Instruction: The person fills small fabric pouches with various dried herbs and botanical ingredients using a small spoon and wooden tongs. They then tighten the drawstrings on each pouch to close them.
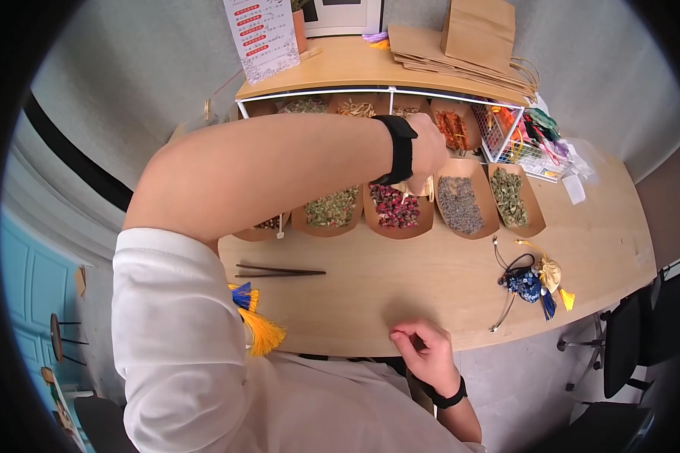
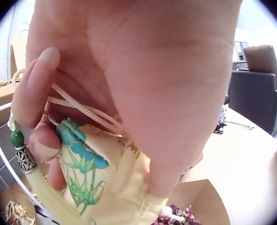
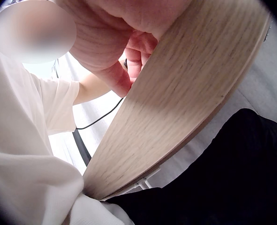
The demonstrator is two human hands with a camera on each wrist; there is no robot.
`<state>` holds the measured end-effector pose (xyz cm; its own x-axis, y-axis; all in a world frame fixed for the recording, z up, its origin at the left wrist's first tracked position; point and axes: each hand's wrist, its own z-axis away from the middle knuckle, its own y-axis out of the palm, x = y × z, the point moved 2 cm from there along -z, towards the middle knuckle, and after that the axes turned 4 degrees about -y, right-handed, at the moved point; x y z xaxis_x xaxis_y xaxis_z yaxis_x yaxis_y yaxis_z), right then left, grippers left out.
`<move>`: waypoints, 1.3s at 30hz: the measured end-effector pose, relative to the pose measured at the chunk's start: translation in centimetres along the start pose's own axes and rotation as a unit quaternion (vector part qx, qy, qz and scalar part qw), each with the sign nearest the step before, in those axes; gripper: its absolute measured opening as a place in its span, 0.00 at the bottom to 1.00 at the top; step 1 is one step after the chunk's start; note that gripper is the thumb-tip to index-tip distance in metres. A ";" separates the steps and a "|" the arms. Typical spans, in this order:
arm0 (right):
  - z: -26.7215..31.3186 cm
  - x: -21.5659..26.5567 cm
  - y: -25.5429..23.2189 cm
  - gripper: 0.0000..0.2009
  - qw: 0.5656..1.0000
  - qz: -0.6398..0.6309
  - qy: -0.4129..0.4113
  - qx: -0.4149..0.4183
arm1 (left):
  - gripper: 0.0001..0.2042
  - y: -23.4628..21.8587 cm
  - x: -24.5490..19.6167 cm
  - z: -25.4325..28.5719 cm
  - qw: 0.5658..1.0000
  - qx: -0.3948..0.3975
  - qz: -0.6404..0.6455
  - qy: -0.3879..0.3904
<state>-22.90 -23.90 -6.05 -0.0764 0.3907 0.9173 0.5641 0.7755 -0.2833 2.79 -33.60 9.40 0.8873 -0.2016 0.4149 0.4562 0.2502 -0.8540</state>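
Observation:
My left hand (image 1: 426, 155) reaches over the trays at the table's far side. In the left wrist view this hand (image 2: 152, 75) grips a cream pouch (image 2: 89, 171) with a blue-and-green flower print, its cords (image 2: 84, 108) running across the palm. A pale tassel (image 2: 49, 197) with a green bead (image 2: 17, 138) hangs beside it. Below the pouch are dark red dried buds (image 1: 395, 209) in a brown paper tray (image 1: 406, 232). My right hand (image 1: 428, 353) is at the table's near edge, fingers loosely curled around nothing; the right wrist view shows this hand (image 3: 124, 33) beside the wooden tabletop (image 3: 176, 89).
Paper trays of lavender-grey buds (image 1: 461, 205) and green leaves (image 1: 510, 198) stand right of the red buds. Dark tweezers (image 1: 281, 272) and a yellow tassel (image 1: 264, 332) lie left; a blue pouch (image 1: 523, 284) and a gold pouch (image 1: 550, 273) lie right. A shelf (image 1: 340, 64) spans the back.

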 end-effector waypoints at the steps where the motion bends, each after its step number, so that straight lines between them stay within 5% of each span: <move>1: 0.0 0.0 0.0 0.02 1.000 -0.001 -0.001 0.000 | 0.18 0.4 0.1 -0.3 1.000 0.000 0.000 0.000; 22: 0.2 -0.2 0.1 0.02 1.000 -0.004 0.002 0.001 | 0.22 1.1 1.2 0.8 0.999 0.005 0.031 -0.036; 30: 0.1 -0.1 0.0 0.01 1.000 -0.003 -0.001 -0.006 | 0.33 1.4 4.5 2.5 0.966 -0.029 0.241 -0.089; 33: 0.1 -0.1 -0.1 0.02 1.000 0.001 -0.009 0.001 | 0.34 1.5 5.3 4.6 0.897 -0.067 0.432 -0.061; 36: 0.0 0.1 -0.1 0.03 1.000 -0.004 -0.017 0.008 | 0.25 0.5 4.0 8.7 0.762 -0.020 0.633 -0.131; 38: 0.1 0.5 -0.1 0.04 1.000 -0.016 -0.011 0.008 | 0.23 0.8 2.0 10.7 0.639 -0.035 0.759 -0.124; 39: 0.2 0.7 -0.2 0.06 1.000 -0.023 -0.011 -0.001 | 0.21 1.3 1.4 11.8 0.582 -0.008 0.811 -0.052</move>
<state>-23.19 -23.70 -5.42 -0.1200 0.3654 0.9231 0.5618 0.7916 -0.2403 5.43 -22.34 12.57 0.1490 0.3463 -0.9262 -0.9883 0.0216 -0.1509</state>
